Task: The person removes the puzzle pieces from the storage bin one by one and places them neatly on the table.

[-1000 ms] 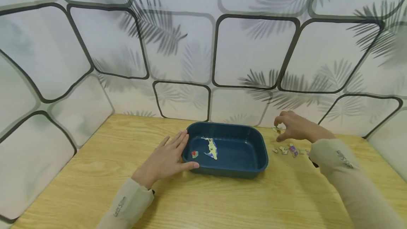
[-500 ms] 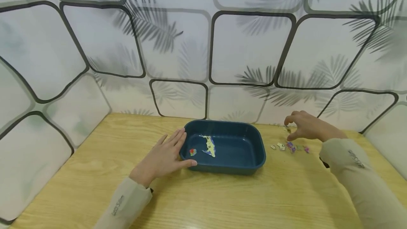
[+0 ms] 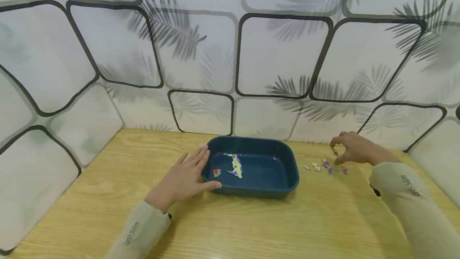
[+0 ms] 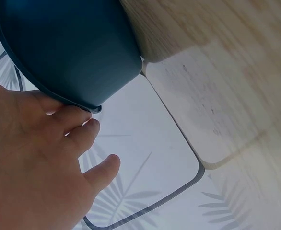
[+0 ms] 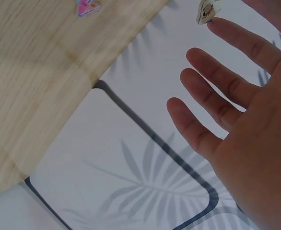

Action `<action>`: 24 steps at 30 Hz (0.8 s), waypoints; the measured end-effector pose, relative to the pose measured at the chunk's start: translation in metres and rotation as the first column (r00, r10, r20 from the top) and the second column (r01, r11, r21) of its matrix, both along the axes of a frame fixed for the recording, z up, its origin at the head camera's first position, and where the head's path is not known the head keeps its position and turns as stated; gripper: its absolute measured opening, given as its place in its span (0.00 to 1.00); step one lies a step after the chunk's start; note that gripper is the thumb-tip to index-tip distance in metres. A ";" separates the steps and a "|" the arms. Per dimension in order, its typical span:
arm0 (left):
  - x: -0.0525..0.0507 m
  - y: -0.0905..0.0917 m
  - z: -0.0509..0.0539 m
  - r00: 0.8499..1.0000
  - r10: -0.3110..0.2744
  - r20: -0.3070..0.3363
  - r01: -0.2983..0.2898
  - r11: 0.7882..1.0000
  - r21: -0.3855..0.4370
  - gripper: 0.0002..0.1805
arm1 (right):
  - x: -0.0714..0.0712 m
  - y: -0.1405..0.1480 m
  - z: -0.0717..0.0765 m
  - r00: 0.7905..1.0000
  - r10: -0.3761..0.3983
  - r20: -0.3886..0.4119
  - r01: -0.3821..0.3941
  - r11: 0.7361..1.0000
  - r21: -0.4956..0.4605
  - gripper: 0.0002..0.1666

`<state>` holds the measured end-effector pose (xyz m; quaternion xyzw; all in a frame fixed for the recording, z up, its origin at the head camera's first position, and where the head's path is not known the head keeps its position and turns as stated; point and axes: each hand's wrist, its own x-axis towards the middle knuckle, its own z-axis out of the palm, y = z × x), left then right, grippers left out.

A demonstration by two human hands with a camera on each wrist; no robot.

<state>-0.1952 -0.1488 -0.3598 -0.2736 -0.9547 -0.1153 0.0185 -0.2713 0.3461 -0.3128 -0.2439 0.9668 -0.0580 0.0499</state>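
Observation:
A dark blue rectangular tray stands on the wooden table, holding a long cream-and-blue printed piece and a small red-and-blue piece. My left hand rests against the tray's left end, fingers extended along the rim and thumb over its front edge. At the right, my right hand pinches a small cream, sticker-like cut-out between thumb and index finger, above the table. Its other fingers are spread. Below that hand lie a purple piece, a pink piece and cream pieces.
A pale wall with dark outlines and leaf patterns rises right behind the table. The same covering runs down both sides. The loose pieces form a row between the tray and the right hand.
My right hand has moved right, away from the tray, with the cut-out between its fingers, and is now slightly lower in the view. The left hand stays at the tray.

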 end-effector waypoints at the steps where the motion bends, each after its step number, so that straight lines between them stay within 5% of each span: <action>1: 0.000 0.000 0.000 1.000 0.000 -0.004 0.000 1.000 -0.002 0.54 | 0.000 0.002 -0.001 1.000 0.000 -0.003 0.000 1.000 0.003 0.29; 24: 0.000 0.000 -0.001 1.000 0.014 0.015 -0.014 1.000 0.006 0.55 | 0.011 0.044 -0.023 0.998 -0.062 0.031 0.061 0.997 0.050 0.27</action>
